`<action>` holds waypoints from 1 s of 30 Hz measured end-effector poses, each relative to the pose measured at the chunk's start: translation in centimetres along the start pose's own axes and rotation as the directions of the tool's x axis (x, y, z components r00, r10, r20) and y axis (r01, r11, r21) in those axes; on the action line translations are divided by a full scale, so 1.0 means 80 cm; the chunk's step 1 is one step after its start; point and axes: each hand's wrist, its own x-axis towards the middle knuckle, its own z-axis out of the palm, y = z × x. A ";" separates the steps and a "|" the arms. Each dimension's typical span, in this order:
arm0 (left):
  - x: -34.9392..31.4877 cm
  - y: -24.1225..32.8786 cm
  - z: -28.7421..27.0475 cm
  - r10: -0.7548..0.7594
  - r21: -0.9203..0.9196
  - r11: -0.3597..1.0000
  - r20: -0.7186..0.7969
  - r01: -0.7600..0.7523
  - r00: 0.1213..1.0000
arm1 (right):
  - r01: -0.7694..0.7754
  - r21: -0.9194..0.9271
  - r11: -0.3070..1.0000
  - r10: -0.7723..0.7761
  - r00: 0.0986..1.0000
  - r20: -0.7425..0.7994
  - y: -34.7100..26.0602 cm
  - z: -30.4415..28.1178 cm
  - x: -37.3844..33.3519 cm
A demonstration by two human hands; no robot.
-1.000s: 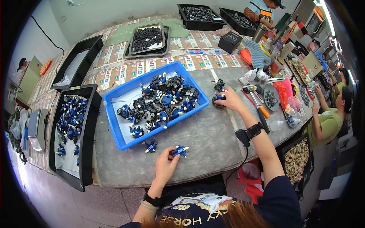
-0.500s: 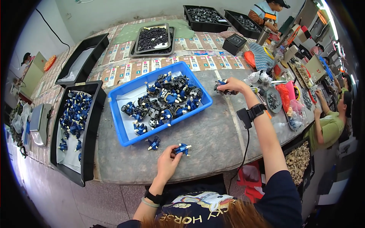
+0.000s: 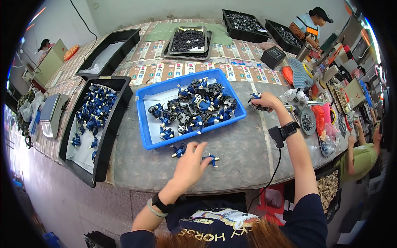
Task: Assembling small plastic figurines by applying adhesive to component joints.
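Note:
My left hand (image 3: 189, 166) hovers over the grey table top with its fingers apart, holding nothing I can see. Two small blue toy figures lie by it: one (image 3: 179, 151) just beyond its fingers, the other (image 3: 213, 160) right of its thumb. Past the right end of the blue tray (image 3: 144, 132), my right hand (image 3: 268, 100) is closed around a black toy vehicle (image 3: 259, 107) with a bit of blue on it; the fingers cover much of it. Inside the tray, blue toy figures and black wheeled toy vehicles (image 3: 198, 105) lie in a heap.
At the left stands a black tray (image 3: 108, 144) of blue figures, with another black tray (image 3: 89, 73) behind it. Metal trays of black parts (image 3: 188, 41) sit farther back. Bags and tools crowd the right side, where co-workers (image 3: 359, 159) sit. A cable hangs from my right wrist.
My left hand has let go of the blue figure, which lies on the table, and has lifted with its fingers spreading. My right hand still holds the black toy vehicle. The whole view has shifted.

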 end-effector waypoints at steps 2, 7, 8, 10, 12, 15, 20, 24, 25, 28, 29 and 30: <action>0.015 0.005 -0.029 0.172 0.033 0.985 -0.043 -0.170 0.984 | 0.004 0.148 0.989 -0.013 0.998 0.054 0.000 0.004 0.003; 0.073 0.008 -0.034 0.275 0.212 0.926 0.187 -0.312 0.943 | 0.048 0.203 0.978 -0.053 0.998 0.017 0.040 0.003 -0.002; 0.082 0.014 -0.030 0.249 0.250 0.918 0.240 -0.307 0.938 | 0.120 0.188 0.975 -0.120 0.993 -0.011 0.043 0.001 -0.007; 0.101 0.021 -0.023 0.236 0.305 0.894 0.300 -0.327 0.924 | 0.250 0.201 0.947 -0.208 0.956 -0.209 0.037 0.007 -0.013; 0.119 0.019 -0.016 0.245 0.381 0.860 0.277 -0.340 0.929 | 0.320 0.297 0.900 -0.298 0.947 -0.119 0.022 -0.002 0.007; 0.138 -0.003 -0.016 0.148 0.485 0.820 0.332 -0.303 0.932 | 0.141 0.329 0.934 -0.187 0.976 0.114 0.003 -0.013 0.024; 0.136 -0.036 -0.041 -0.012 0.568 0.789 0.395 -0.234 0.919 | 0.031 0.271 0.962 -0.082 0.981 0.178 -0.005 -0.027 0.020; 0.130 -0.052 -0.073 -0.253 0.643 0.764 0.377 -0.055 0.891 | 0.020 0.304 0.953 -0.085 0.976 0.199 0.003 -0.025 0.022; 0.134 -0.054 -0.079 -0.340 0.666 0.746 0.370 0.009 0.865 | 0.019 0.341 0.940 -0.087 0.979 0.184 0.006 -0.024 0.021; 0.142 -0.040 -0.098 -0.438 0.713 0.694 0.302 0.104 0.847 | 0.018 0.366 0.931 -0.084 0.983 0.165 0.009 -0.023 0.013; 0.149 -0.036 -0.098 -0.433 0.712 0.695 0.304 0.099 0.849 | 0.021 0.349 0.937 -0.083 0.983 0.164 0.010 -0.024 0.011; 0.154 -0.031 -0.100 -0.351 0.675 0.735 0.306 0.058 0.885 | 0.013 0.378 0.926 -0.083 0.982 0.170 0.013 -0.023 0.013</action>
